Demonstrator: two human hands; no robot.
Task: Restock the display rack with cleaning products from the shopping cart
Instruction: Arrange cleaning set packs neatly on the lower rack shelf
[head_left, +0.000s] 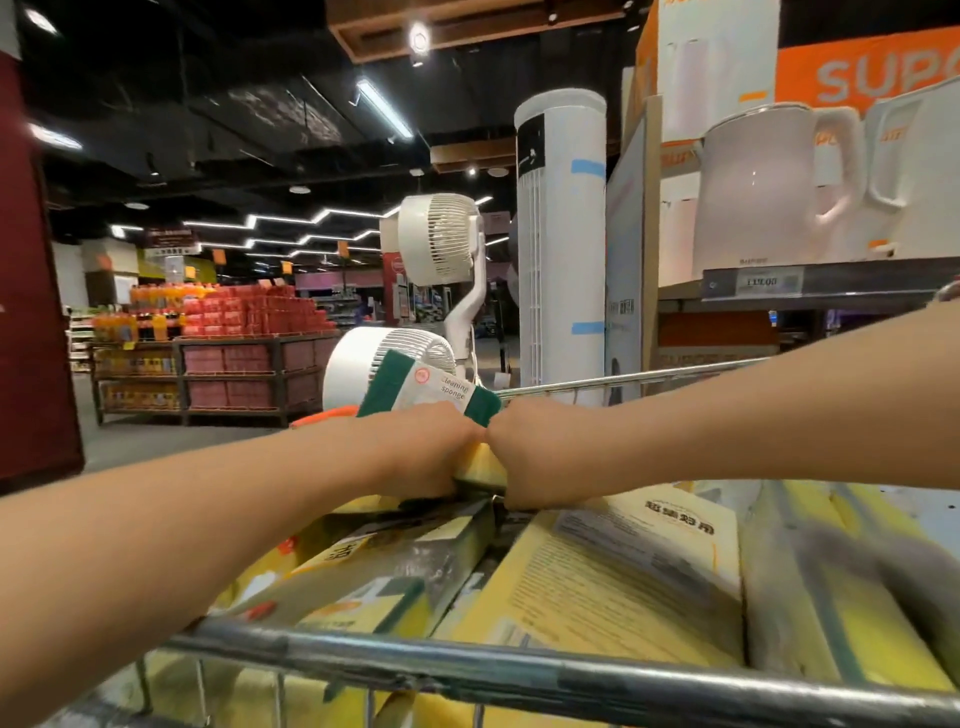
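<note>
Sponge pack (429, 391): "Cleaning sponge". Orange box (878, 73), up right of pack: "SUP…", cut off. Shelf price tag (761, 282), right of pack: digits blurred.

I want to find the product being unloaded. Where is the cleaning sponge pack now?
The cleaning sponge pack is at centre, above the shopping cart, gripped by the left hand beside the right hand.

Both bare forearms reach forward and converge at centre. Left hand (423, 449) and right hand (535, 454) sit knuckle to knuckle, backs up, fingers curled downward out of view, both gripping the same yellow-and-green packaged cleaning sponge (431, 387).
</note>
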